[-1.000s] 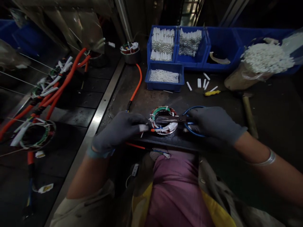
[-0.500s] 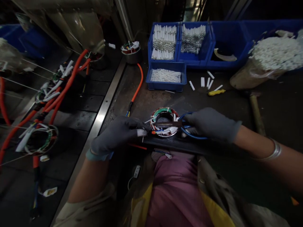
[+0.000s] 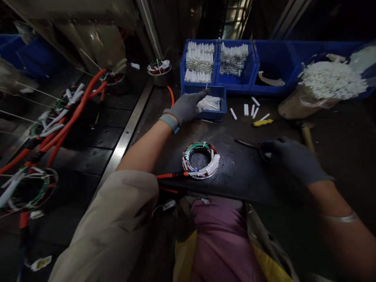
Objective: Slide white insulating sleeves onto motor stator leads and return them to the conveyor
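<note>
My left hand (image 3: 185, 106) in a grey glove reaches into the small blue bin (image 3: 216, 114), pinching a thin white cable tie (image 3: 206, 87) above the loose bundle of ties (image 3: 209, 103). My right hand (image 3: 289, 160), also gloved in grey, grips dark scissors (image 3: 246, 143) whose blades point left. A wound copper stator ring (image 3: 200, 160) lies on the dark bench (image 3: 243, 184) between my hands, touching neither. Green and red windings and white sleeves wrap it, and an orange lead (image 3: 172, 176) runs from it to the left.
Blue bins of white tubes (image 3: 199, 58) stand behind the small bin, with a bag of white tubes (image 3: 331, 82) at the right. Loose white sleeves (image 3: 246, 109), a yellow-handled tool (image 3: 263, 122) and a wooden hammer handle (image 3: 307, 137) lie nearby. Other wound rings with orange cables (image 3: 29, 190) sit beyond a steel strip (image 3: 126, 135).
My left hand has moved from the ring up to the small blue bin. My right hand has drawn the scissors away to the right, and the blue wire no longer shows.
</note>
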The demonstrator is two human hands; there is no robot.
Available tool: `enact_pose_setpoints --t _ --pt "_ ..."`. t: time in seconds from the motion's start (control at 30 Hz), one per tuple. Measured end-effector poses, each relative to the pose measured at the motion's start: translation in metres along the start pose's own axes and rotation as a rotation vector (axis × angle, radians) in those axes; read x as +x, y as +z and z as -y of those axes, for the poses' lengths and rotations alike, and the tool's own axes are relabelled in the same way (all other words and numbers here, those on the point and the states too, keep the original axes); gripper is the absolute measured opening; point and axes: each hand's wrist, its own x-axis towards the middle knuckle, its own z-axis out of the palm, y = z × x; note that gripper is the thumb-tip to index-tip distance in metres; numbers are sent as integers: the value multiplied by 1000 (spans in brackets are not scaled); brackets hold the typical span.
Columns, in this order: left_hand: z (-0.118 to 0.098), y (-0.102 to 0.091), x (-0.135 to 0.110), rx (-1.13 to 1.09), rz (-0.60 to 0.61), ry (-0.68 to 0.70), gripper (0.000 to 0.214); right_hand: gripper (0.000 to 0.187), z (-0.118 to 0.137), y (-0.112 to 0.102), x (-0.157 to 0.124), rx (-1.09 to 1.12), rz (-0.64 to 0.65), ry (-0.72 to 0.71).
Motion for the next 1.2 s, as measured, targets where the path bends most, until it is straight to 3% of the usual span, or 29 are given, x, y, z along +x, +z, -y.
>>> enact_pose_setpoints --t 0.13,0.23,0.3,0.43,0.5,0.6,0.7,0.87,1.07,1.2 --pt "-2 -3 -75 -320 -78 -28 60 31 32 -10 -16 386 -151 -87" --pt "-11 8 -130 -683 -34 -183 67 34 81 -1 -9 753 -151 -127" --pt "-17 23 -145 -855 -42 -290 72 39 118 10 5 934 -191 -124" --pt "-20 53 -136 -1070 29 -399 79 51 171 23 35 1138 -182 -199" --pt "-17 61 -129 -1110 -29 -391 82 54 180 19 46 1190 -139 -276" --pt "-11 66 -123 -1047 -203 -397 82 53 181 9 56 1147 -96 -393" --pt "-11 68 -121 -938 -288 -432 76 51 178 5 61 1046 -72 -459" --pt "-20 64 -121 -922 -299 -444 56 50 176 9 68 999 3 -509" --pt "-18 70 -120 -918 -354 -468 58 51 176 8 76 957 108 -586" --pt "-9 67 -118 -1069 -321 -506 62 50 173 20 71 1055 20 -505"
